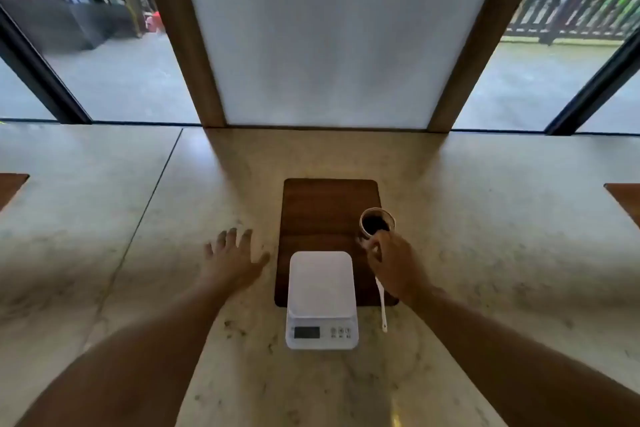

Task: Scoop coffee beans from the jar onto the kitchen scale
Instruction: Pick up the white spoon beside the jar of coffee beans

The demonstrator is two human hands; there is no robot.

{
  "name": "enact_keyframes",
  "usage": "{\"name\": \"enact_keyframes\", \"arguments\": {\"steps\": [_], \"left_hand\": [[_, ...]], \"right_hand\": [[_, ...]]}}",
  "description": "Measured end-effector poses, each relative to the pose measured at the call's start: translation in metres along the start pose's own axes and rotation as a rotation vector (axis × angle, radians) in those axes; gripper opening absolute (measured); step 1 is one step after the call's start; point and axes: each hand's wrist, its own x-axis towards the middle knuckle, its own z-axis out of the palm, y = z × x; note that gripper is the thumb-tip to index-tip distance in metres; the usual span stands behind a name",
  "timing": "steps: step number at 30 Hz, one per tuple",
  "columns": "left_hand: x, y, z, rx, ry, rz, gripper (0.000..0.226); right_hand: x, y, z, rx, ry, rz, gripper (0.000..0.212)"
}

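White scale (pixel 321 291) platform bare: no beans on it, display blank or unreadable. Sits straddling the near edge of the dark wooden board (pixel 322 211), display end toward the near edge of the counter (pixel 502 218); long axis runs near-to-far.

Jar (pixel 377 222) upright on the board's right edge, toward the far right corner of the board, mouth open and facing up, dark coffee beans (pixel 374 224) visible inside. No lid seen.

White spoon (pixel 382 305) lying just right of the scale, across the board's near right corner and onto the counter; long axis near-to-far, slightly slanted, handle end toward the near edge. Bowl end hidden under the right wrist. Not picked up.

Right hand (pixel 393 262) curled at the near side of the jar, fingers at or on its wall; firm grip versus light touch cannot be told. Left hand (pixel 232 262) open, fingers spread, palm down over bare counter left of the board, holding nothing.

Progress, judged: essentially at start. Nothing scooped, nothing weighed. Remaining: take up spoon, dip into jar, transfer beans to platform.
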Motion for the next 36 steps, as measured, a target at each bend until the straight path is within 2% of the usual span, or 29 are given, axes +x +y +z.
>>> {"name": "enact_keyframes", "arguments": {"steps": [3, 6, 10, 14, 20, 24, 27, 32, 36], "left_hand": [[0.001, -0.008, 0.038, -0.034, -0.026, -0.044, 0.079], [-0.005, -0.003, 0.069, -0.085, -0.009, 0.003, 0.073], [-0.002, 0.010, 0.086, -0.054, -0.023, 0.073, 0.070], [0.000, 0.018, 0.088, -0.018, 0.041, 0.105, 0.070], [-0.001, 0.022, 0.106, -0.027, 0.116, 0.059, 0.075], [0.002, 0.021, 0.111, -0.021, 0.170, 0.048, 0.071], [0.004, 0.019, 0.115, -0.029, 0.196, 0.053, 0.068], [0.003, 0.021, 0.112, -0.048, 0.217, 0.043, 0.066], [0.003, 0.025, 0.113, -0.065, 0.234, 0.030, 0.067]], "right_hand": [[-0.016, 0.025, 0.020, 0.027, -0.067, 0.172, 0.007], [-0.035, 0.044, 0.037, -0.048, -0.237, 0.382, 0.015], [-0.041, 0.052, 0.057, -0.085, -0.379, 0.493, 0.026], [-0.043, 0.051, 0.071, -0.102, -0.354, 0.543, 0.022], [-0.040, 0.060, 0.082, -0.081, -0.279, 0.641, 0.019], [-0.041, 0.063, 0.084, -0.132, -0.331, 0.593, 0.016], [-0.041, 0.069, 0.087, -0.043, -0.336, 0.574, 0.017], [-0.044, 0.071, 0.088, 0.185, -0.246, 0.492, 0.020], [-0.046, 0.064, 0.078, 0.343, -0.143, 0.360, 0.013]]}}
